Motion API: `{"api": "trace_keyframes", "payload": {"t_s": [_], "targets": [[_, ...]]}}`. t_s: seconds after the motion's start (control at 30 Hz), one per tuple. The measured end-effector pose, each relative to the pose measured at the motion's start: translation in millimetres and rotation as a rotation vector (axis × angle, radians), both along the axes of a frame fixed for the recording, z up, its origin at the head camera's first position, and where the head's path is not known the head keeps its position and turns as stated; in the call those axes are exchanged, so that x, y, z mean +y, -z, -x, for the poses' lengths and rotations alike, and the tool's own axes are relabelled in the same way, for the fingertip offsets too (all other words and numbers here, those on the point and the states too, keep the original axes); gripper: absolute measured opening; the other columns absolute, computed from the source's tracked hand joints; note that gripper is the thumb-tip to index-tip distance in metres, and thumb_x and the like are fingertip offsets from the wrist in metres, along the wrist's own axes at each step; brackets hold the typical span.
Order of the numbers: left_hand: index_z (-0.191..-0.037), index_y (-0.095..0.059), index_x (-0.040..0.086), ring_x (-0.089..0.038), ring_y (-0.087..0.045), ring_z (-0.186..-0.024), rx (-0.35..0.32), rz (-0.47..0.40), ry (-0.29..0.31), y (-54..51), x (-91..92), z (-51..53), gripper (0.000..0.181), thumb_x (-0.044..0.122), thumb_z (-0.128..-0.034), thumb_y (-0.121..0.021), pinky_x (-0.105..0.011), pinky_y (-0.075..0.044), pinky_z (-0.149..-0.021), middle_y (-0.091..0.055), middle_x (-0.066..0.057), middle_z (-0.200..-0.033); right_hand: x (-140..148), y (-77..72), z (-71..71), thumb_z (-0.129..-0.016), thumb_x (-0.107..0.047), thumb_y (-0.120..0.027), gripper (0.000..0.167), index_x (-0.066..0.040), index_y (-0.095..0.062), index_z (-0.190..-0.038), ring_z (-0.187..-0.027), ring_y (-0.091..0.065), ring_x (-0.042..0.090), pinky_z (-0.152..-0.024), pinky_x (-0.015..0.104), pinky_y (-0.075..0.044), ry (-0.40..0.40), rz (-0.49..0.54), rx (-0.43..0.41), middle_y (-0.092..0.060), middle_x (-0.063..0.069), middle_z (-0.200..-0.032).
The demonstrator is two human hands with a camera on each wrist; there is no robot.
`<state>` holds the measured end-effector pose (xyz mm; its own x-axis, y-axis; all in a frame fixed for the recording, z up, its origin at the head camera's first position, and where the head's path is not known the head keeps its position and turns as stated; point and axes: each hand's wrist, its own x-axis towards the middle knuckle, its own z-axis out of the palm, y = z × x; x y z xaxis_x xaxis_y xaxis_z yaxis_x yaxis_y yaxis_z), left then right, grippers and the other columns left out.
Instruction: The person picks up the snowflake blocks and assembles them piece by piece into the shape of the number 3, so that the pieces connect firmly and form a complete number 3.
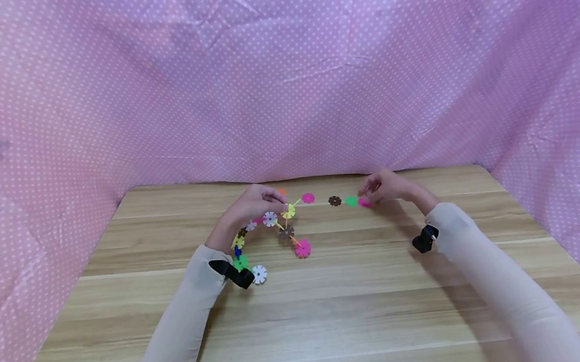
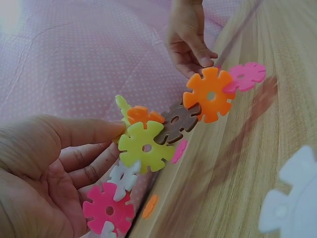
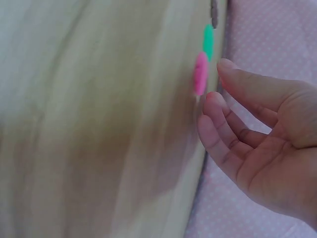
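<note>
My left hand (image 1: 258, 203) pinches a chain of interlocking snowflake discs by a yellow disc (image 2: 146, 146), between thumb and fingers. From there a brown disc (image 2: 176, 121), an orange disc (image 2: 210, 94) and a pink disc (image 2: 247, 74) branch off. The other way, the chain curves past a white disc (image 2: 124, 177) and a deep pink disc (image 2: 109, 210) towards the left wrist, ending at a white disc (image 1: 259, 274). Near the table's back edge, my right hand (image 3: 267, 129) has loosely bent fingers with nothing between them. A loose pink disc (image 3: 200, 74) lies just beside its fingertips.
Left of the right hand, a green disc (image 1: 351, 200) and a brown disc (image 1: 335, 200) lie on the wooden table (image 1: 334, 316). Another pink disc (image 1: 308, 198) and an orange disc (image 1: 282, 191) lie near the back edge. Pink dotted cloth (image 1: 281, 88) hangs behind.
</note>
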<state>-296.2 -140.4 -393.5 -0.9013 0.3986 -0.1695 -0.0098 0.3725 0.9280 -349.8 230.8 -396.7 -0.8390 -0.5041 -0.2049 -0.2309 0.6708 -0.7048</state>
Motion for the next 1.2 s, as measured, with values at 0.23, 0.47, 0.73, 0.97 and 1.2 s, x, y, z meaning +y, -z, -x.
{"api": "trace_keyframes", "payload": {"t_s": [0.23, 0.47, 0.73, 0.97, 1.2], "targets": [[-0.108, -0.070, -0.002, -0.015, -0.067, -0.084, -0.003, -0.024, 0.014, 1.4, 0.8, 0.5, 0.016, 0.007, -0.0945, -0.070, -0.028, -0.056, -0.078, -0.070, -0.003, -0.090, 2.4, 8.8, 2.7, -0.087, -0.003, -0.077, 0.034, 0.012, -0.065, -0.116, -0.073, -0.054, 0.010, -0.063, 0.023, -0.051, 0.046, -0.018, -0.025, -0.066, 0.016, -0.092], [-0.108, -0.070, -0.003, -0.014, -0.066, -0.084, -0.002, -0.033, 0.019, 3.5, 2.1, 1.5, 0.017, 0.006, -0.0935, -0.070, -0.026, -0.056, -0.077, -0.071, -0.003, -0.090, 2.4, 11.1, 0.9, -0.086, -0.004, -0.079, 0.029, 0.009, -0.067, -0.109, -0.074, -0.054, 0.011, -0.062, 0.023, -0.050, 0.046, -0.012, -0.021, -0.066, 0.017, -0.093], [-0.109, -0.070, -0.003, -0.014, -0.067, -0.083, -0.009, -0.023, 0.024, 4.5, 3.3, 0.8, 0.019, 0.006, -0.0924, -0.071, -0.025, -0.056, -0.077, -0.072, -0.003, -0.089, -2.1, 16.7, -6.8, -0.087, -0.002, -0.077, 0.027, 0.010, -0.065, -0.109, -0.075, -0.062, 0.014, -0.064, 0.026, -0.056, 0.069, 0.088, -0.057, -0.070, 0.020, -0.097], [-0.110, -0.071, -0.003, -0.013, -0.067, -0.083, 0.000, 0.006, 0.022, 4.9, 4.6, 1.3, 0.022, 0.008, -0.0915, -0.074, -0.025, -0.057, -0.077, -0.074, -0.007, -0.094, -20.7, 15.6, -13.4, -0.090, -0.005, -0.075, 0.030, 0.007, -0.067, -0.116, -0.081, -0.068, 0.013, -0.071, 0.026, -0.060, 0.134, 0.189, -0.094, -0.074, 0.020, -0.105], [-0.110, -0.072, -0.002, -0.015, -0.068, -0.085, -0.009, 0.014, 0.012, 4.0, 5.9, 0.2, 0.022, 0.009, -0.0912, -0.074, -0.025, -0.057, -0.079, -0.073, -0.007, -0.095, -55.1, 6.6, -19.8, -0.094, -0.011, -0.073, 0.027, 0.000, -0.071, -0.118, -0.085, -0.070, 0.015, -0.079, 0.035, -0.061, 0.136, 0.264, -0.097, -0.076, 0.010, -0.102]]}}
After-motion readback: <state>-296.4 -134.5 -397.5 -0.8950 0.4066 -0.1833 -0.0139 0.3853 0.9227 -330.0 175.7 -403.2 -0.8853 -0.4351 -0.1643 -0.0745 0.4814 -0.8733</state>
